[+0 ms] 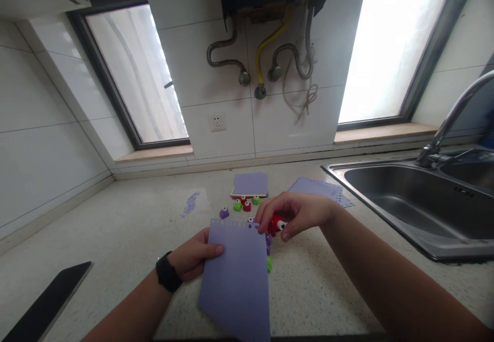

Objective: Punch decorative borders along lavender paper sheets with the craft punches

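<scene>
Speckled kitchen counter beside a steel sink, under two windows. Left hand pinching the purple sheet at its left edge, thumb on top. Right hand closing around a red punch at the sheet's upper right corner, apparently seated on the edge. Risking a crooked cut: sheet slipping or tilting under loose thumb pressure. Spare punches lying near the paper stack.
</scene>
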Tool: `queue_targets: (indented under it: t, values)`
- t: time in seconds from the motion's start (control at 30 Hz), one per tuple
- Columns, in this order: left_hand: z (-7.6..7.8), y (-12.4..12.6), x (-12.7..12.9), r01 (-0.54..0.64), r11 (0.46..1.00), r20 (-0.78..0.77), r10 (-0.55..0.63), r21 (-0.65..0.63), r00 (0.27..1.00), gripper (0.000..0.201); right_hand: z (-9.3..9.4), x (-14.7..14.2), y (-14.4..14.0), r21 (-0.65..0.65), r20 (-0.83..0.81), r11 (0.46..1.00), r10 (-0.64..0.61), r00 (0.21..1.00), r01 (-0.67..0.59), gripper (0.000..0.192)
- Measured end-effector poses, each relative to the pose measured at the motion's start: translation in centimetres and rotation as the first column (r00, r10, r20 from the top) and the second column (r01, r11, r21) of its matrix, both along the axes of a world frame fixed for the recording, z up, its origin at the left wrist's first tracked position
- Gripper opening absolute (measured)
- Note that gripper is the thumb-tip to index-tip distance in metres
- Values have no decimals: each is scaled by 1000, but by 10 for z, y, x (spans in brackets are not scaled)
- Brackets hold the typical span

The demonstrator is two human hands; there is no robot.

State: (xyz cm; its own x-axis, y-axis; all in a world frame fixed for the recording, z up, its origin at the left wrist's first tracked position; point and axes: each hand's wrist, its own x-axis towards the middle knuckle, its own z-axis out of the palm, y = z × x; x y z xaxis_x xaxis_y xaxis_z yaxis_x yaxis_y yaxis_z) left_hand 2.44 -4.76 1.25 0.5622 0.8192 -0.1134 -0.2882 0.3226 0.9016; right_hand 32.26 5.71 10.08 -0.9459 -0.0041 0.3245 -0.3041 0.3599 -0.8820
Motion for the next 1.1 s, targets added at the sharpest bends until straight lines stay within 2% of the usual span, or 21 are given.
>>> queue_targets:
  t: [0.13,0.2,0.27,0.37,0.47,0.53,0.6,0.67,0.73,0.9,1.1]
  values:
    - [-11,5,-5,-184,983,-116,186,23,976,41,-8,5,5,127,120,975,-198,973,183,37]
    - [-16,10,-8,-265,963,-156,268,41,951,38,-12,7,9,214,142,920,-361,922,328,35]
    - [-20,16,-11,-349,936,-167,353,55,921,38,-17,9,14,257,138,832,-536,833,492,38]
    - [-24,21,-14,-431,900,-135,435,62,890,42,-26,9,22,203,137,710,-703,698,675,47]
    - [-26,22,-15,-435,898,-138,440,67,887,45,-40,4,26,-5,120,648,-756,644,762,68]
    - [-26,21,-14,-425,903,-183,429,63,885,45,-53,-2,25,-204,77,586,-789,610,784,74]
    - [-25,20,-13,-424,903,-236,427,64,873,43,-67,-8,20,-386,51,511,-819,571,768,51]
    - [-23,19,-12,-431,899,-285,433,74,855,42,-79,-13,14,-469,76,490,-806,587,735,38]
    - [-20,18,-12,-436,897,-340,433,71,835,43,-87,-18,8,-500,98,488,-789,606,716,36]
    - [-18,16,-12,-445,891,-392,441,87,807,50,-94,-28,-2,-559,96,440,-808,582,703,38]
    - [-20,12,-14,-486,860,-449,499,154,741,49,-97,-36,-9,-612,50,462,-787,615,642,41]
